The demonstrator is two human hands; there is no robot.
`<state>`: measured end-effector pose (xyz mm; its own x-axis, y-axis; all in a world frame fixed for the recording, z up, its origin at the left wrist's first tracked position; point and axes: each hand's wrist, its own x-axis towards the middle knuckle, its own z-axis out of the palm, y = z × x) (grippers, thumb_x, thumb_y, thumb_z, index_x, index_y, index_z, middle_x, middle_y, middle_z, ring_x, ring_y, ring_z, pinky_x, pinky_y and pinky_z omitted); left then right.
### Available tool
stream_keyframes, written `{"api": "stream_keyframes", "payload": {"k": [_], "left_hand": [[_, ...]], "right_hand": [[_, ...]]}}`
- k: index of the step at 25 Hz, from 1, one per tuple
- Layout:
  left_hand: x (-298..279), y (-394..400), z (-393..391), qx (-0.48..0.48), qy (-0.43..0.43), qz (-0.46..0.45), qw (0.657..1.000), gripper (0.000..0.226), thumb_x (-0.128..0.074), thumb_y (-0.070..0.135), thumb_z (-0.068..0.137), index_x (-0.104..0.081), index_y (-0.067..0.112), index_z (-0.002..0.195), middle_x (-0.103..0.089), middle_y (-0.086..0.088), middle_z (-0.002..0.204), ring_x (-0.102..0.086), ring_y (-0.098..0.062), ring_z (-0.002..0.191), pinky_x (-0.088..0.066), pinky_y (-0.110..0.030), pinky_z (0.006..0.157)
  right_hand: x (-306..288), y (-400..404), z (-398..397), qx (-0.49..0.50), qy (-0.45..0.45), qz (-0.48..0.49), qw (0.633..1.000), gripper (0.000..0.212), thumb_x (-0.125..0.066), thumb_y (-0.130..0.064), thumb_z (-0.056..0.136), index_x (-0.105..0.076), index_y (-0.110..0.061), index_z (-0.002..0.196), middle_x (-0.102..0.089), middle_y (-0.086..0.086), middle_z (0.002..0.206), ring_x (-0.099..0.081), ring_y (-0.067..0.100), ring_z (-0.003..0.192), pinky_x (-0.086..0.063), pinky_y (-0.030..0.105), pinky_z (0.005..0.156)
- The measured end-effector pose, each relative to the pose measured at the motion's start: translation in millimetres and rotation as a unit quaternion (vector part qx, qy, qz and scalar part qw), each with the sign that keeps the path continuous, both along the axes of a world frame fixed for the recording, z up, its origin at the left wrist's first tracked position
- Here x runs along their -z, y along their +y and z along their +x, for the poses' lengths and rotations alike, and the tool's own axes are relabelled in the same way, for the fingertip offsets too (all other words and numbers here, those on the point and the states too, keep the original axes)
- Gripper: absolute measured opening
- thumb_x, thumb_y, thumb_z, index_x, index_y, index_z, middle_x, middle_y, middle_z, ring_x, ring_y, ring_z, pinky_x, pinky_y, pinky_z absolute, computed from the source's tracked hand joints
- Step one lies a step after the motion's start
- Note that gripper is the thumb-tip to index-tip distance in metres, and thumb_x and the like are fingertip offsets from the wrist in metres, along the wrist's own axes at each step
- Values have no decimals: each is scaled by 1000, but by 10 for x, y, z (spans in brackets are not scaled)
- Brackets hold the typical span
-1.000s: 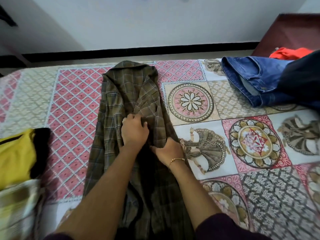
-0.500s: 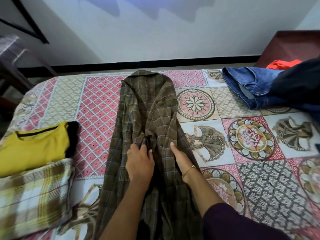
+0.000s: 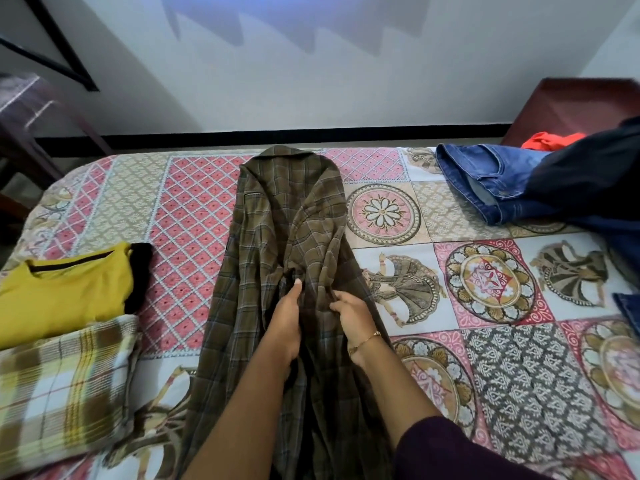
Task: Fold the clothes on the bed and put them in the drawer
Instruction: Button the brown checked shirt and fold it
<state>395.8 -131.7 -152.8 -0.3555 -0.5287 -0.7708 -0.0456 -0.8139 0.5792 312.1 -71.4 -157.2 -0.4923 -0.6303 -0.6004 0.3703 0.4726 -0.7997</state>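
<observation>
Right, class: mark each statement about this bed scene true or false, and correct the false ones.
1. Both hands rest on the brown checked shirt. True: left hand, right hand.
2. The yellow top lies to the right of the shirt. False: it lies to its left.
3. The blue jeans lie at the far right of the bed. True.
4. The right wrist is bare. False: it wears a thin bracelet.
5. The shirt's collar points towards the person. False: it points towards the wall.
</observation>
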Motion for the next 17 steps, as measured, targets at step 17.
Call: {"api": "stream_keyframes", "payload": {"k": [17], "left_hand": [[235, -735, -273, -259, -108, -53, 958, 21, -49, 4, 89, -42, 8, 108, -51, -16, 113, -50, -32, 104, -42, -47, 98]], "right_hand": [[358, -1319, -686, 66, -96, -61, 991, 51, -73, -46, 74, -60, -14, 111, -64, 9, 119, -60, 24, 109, -47, 44, 99]]}}
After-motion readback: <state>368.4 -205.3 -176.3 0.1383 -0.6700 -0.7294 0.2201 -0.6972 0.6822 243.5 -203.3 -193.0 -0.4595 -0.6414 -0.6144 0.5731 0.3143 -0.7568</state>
